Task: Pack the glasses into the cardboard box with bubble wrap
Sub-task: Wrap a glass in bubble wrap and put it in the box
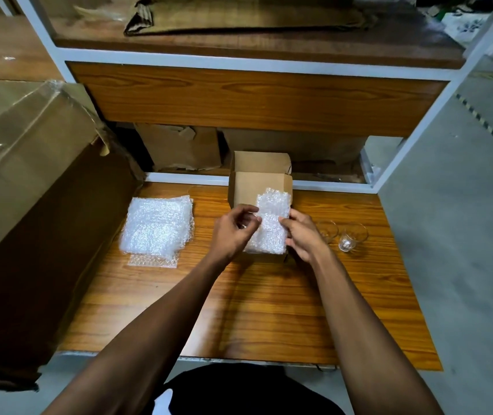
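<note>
A small open cardboard box point(255, 187) stands at the back middle of the wooden table point(269, 310). Over its opening both my hands hold a bubble wrap bundle point(272, 217). My left hand point(233, 232) pinches the bundle's left edge. My right hand point(302, 235) grips its right side. What the bundle holds is hidden. Two bare clear glasses stand right of the box: one glass point(327, 230) close to my right hand, the other glass point(353, 236) further right. A stack of bubble wrap sheets point(157, 226) lies left of the box.
A large brown carton point(30, 181) wrapped in plastic film borders the table's left side. A white-framed shelf unit point(263, 67) with wooden boards rises behind the table, with torn cardboard under it. Grey floor point(463, 235) lies to the right.
</note>
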Motion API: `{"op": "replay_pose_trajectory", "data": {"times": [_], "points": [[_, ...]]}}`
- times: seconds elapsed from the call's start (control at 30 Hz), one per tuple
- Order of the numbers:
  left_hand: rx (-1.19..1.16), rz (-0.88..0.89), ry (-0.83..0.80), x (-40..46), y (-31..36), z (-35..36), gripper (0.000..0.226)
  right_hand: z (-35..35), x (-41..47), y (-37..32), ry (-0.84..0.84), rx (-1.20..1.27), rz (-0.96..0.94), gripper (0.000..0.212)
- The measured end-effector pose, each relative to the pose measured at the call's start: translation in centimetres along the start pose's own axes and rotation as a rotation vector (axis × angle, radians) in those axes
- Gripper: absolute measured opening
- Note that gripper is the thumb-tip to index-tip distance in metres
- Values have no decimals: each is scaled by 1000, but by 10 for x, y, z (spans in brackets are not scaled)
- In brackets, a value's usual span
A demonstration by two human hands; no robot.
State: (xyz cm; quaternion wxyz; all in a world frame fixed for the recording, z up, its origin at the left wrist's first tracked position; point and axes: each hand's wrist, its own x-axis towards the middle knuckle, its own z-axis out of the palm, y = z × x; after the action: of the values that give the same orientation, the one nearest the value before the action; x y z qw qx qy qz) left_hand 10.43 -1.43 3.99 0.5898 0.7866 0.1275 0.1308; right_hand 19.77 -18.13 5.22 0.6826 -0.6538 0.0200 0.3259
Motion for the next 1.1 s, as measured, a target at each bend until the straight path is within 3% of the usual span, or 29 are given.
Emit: {"op": "replay_pose_trajectory", "data": {"times": [0.07, 0.17, 0.2, 0.27, 0.37, 0.47, 0.57, 0.7, 0.97, 1.1], "points": [[-12, -65, 52, 4, -3, -1, 41, -6, 1, 0, -21, -18, -1, 35], [-201, -319, -39, 10, -3, -3, 72, -9, -1, -1, -69, -29, -8, 37], [-268, -386, -95, 11, -1, -3, 74, -10, -1, -1, -79, -34, -7, 38], [-355, -445, -162, 10, 3, 0, 55, -9, -3, -3, -92, -57, -15, 42], [-435, -425, -139, 12, 2, 5, 27, -12, -6, -6, -122, -77, -33, 42], [-437, -381, -182, 17, 2, 5, 25, -18, -11, -10, -125, -40, -36, 41], [-448, -327, -203, 21, 4, 7, 18, -25, -11, -12, -88, -88, -98, 23], [-436, -319, -230, 23, 11, 11, 31, -33, -11, -17, -63, -109, -113, 23], [-338, -265, -241, 27, 17, 24, 29, -53, -4, -19, -103, -24, -38, 33], [-297, -240, -245, 35, 17, 34, 32, -61, -3, -21, -81, -176, -77, 17]]}}
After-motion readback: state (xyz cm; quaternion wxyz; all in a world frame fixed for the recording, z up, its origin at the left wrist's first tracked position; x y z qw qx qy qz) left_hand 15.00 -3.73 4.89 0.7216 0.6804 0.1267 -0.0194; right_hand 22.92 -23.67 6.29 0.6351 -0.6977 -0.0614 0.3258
